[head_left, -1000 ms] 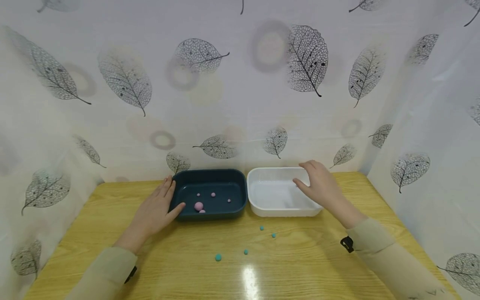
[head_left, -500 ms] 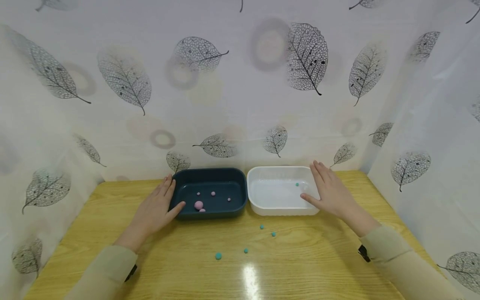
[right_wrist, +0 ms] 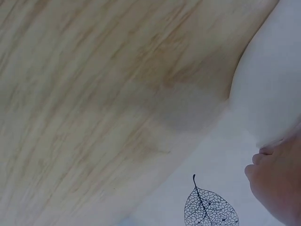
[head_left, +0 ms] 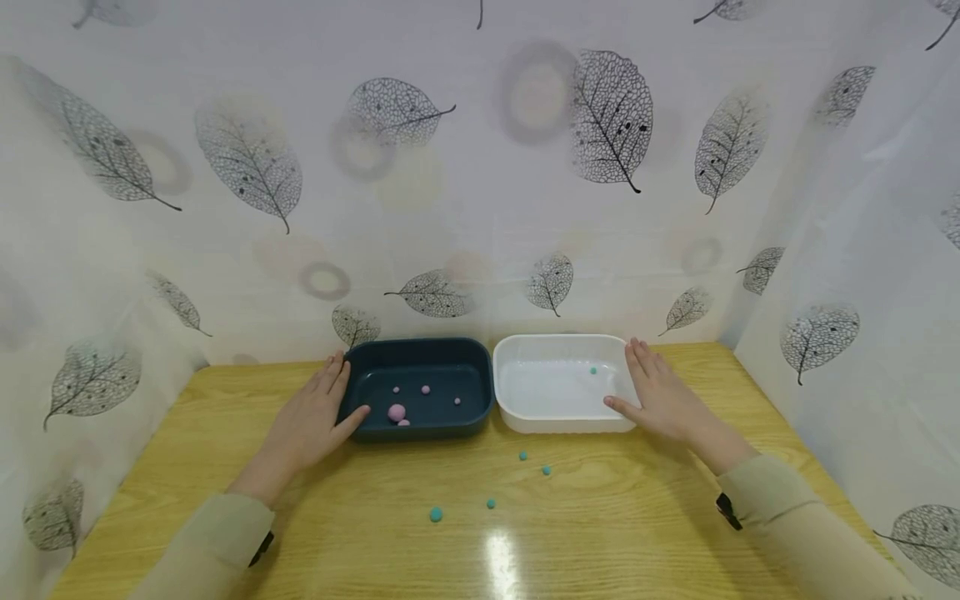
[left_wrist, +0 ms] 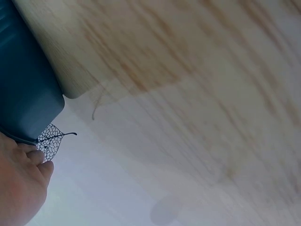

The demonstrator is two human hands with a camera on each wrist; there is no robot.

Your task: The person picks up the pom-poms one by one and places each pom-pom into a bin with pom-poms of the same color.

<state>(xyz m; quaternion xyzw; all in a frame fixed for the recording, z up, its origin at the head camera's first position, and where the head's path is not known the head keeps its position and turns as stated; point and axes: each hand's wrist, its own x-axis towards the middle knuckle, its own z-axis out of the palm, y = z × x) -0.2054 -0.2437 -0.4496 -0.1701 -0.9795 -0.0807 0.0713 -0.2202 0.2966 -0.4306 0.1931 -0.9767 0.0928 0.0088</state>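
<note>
My left hand point(head_left: 306, 421) rests along the left side of the dark blue tray point(head_left: 431, 432), its fingers straight and the thumb over the near left rim. Several pink balls point(head_left: 397, 412) of different sizes lie in that tray. On the other side, my right hand point(head_left: 663, 400) lies with straight fingers against the right end of the white tray point(head_left: 566, 423), thumb over its rim. One small teal ball point(head_left: 593, 371) sits inside the white tray. In the wrist views, the left hand point(left_wrist: 21, 183) touches the blue tray's wall and the right hand point(right_wrist: 277, 176) touches the white one's.
Several teal balls lie loose on the wooden table point(head_left: 360, 542) in front of the trays, the biggest teal ball point(head_left: 436, 515) nearest me. The two trays stand side by side, close to a leaf-print curtain point(head_left: 480, 208) at the back.
My right hand has moved back from over the white tray to its right end, its fingers straightening. The teal ball inside has come into view. My left hand stays where it was.
</note>
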